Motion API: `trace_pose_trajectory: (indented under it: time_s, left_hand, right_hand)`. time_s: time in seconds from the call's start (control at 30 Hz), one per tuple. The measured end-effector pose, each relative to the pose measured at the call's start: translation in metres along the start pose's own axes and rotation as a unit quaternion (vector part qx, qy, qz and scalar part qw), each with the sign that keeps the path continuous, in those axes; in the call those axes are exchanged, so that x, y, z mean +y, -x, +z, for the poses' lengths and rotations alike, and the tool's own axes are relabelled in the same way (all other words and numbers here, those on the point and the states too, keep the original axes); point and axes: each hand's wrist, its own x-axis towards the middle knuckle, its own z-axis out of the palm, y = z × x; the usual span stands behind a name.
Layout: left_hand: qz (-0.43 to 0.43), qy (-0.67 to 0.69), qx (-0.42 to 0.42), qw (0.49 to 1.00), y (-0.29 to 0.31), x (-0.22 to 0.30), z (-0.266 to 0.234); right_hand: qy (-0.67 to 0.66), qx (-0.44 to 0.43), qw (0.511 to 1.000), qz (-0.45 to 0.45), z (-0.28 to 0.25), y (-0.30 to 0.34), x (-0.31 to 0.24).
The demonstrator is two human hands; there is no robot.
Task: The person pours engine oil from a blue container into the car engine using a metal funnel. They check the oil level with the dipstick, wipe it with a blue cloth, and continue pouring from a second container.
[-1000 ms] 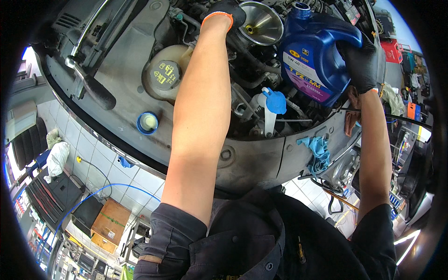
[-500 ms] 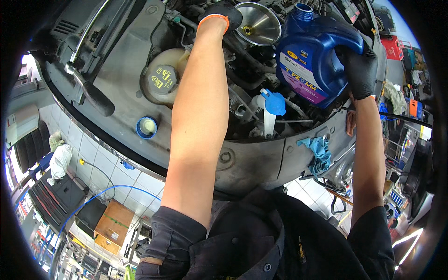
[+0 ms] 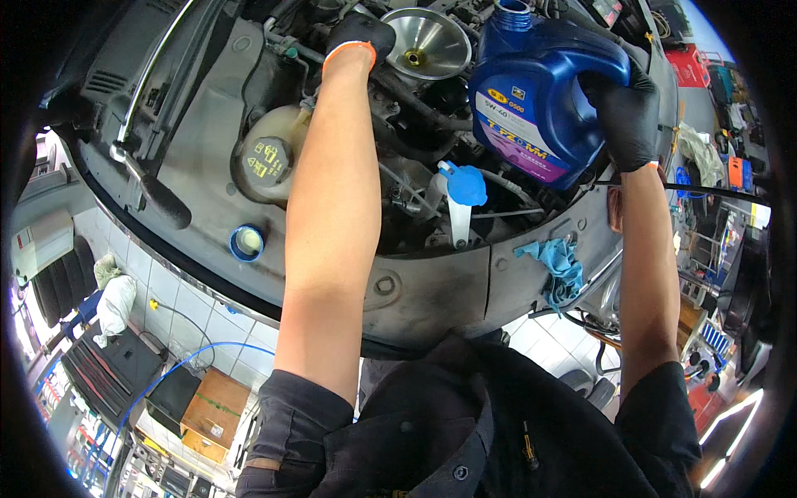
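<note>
A blue motor oil jug point(image 3: 531, 100) stands nearly upright over the right side of the engine bay, its open neck at the top. My right hand point(image 3: 627, 116), in a black glove, is wrapped round the jug's handle. Left of the jug, a metal funnel point(image 3: 444, 46) sits with its wide mouth facing up. My left hand point(image 3: 361, 40), gloved in black with an orange cuff, is at the funnel's left rim; its fingers are hidden behind the back of the hand. A blue cap point(image 3: 246, 242) lies on the front panel, left of my left forearm.
Near my left forearm is a coolant tank with a black cap point(image 3: 266, 160). A blue-lidded filler neck point(image 3: 465, 184) rises below the jug. A blue cloth point(image 3: 554, 270) hangs over the front edge. A long bar with a black grip point(image 3: 166, 202) stands at the left.
The whole view has shifted, so the engine bay and both arms appear farther left. The jug remains in my right hand, and my left hand stays beside the funnel.
</note>
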Motion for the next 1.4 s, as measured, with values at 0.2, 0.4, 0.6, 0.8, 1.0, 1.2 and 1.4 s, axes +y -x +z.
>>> trace_pose_trajectory:
  time_s: [0.2,0.4,0.6,0.8,1.0,1.2,1.4]
  left_hand:
    - [-0.026,-0.001,0.004,1.0,-0.008,-0.004,0.014]
    - [0.05,-0.061,0.037,0.996,-0.041,-0.024,0.028]
    - [0.01,-0.035,0.002,0.999,-0.033,-0.017,0.021]
    - [0.03,-0.016,-0.004,0.999,-0.017,-0.004,0.013]
    - [0.054,-0.042,-0.028,0.997,-0.01,0.009,0.002]
    - [0.103,-0.048,-0.016,0.993,-0.006,0.012,-0.007]
    - [0.133,-0.003,0.148,0.98,0.023,0.039,-0.03]
  right_hand:
    - [-0.018,-0.006,1.0,0.005,0.0,0.003,0.004]
    - [0.01,-0.004,1.0,0.002,0.001,0.002,0.006]
    - [0.012,-0.008,1.0,0.017,0.0,0.001,0.007]
    - [-0.002,-0.005,1.0,0.01,0.001,0.001,0.009]
    - [0.0,0.002,1.0,0.004,0.002,0.002,0.005]
    - [-0.002,0.012,1.0,0.018,-0.003,0.004,0.004]
    - [-0.05,0.021,0.993,0.103,-0.024,0.008,-0.026]
